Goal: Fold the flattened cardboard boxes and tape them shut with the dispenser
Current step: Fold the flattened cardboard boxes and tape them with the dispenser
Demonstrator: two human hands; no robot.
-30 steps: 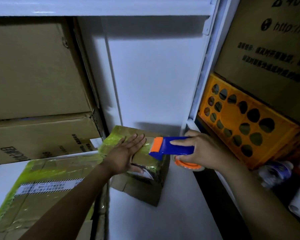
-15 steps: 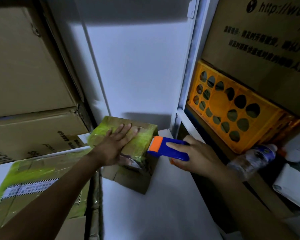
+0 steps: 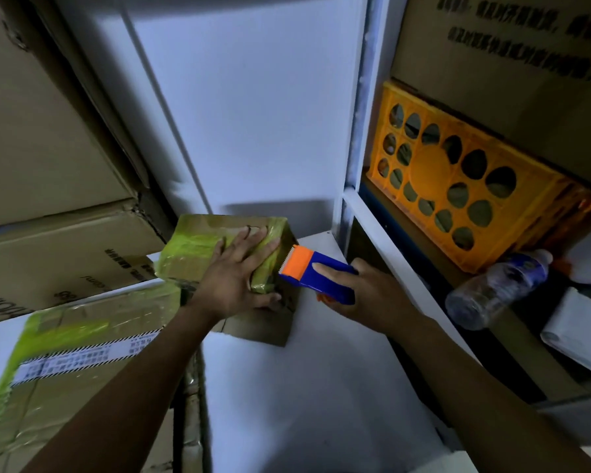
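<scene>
Head view, looking down into a dim white shelf bay: a small cardboard box [image 3: 198,247], wrapped in yellow-green tape, stands on the white shelf surface [image 3: 304,387] close to the back wall. The left hand [image 3: 234,278] lies flat on top of the box, fingers straight and spread, with the thumb reaching down over the near face. It presses rather than grips.

The right hand [image 3: 365,295] is clamped around the blue tape dispenser [image 3: 321,274], fingers curled under its body and the index finger laid along the top. The dispenser's orange toothed head points left and sits right at the box's upper right edge, just beside the left fingertips. Whether the teeth touch the cardboard cannot be told.

Left of the box, nearer the camera, lies a larger taped box [image 3: 82,349] with a white printed label across its top. Behind it, plain brown cartons [image 3: 48,131] are stacked against the left side.

Right of a white upright post [image 3: 359,131] is a second bay. There an orange crate [image 3: 458,186] with round holes leans under a big printed carton [image 3: 509,63], and a clear plastic bottle [image 3: 495,288] lies on its side just below the crate.
</scene>
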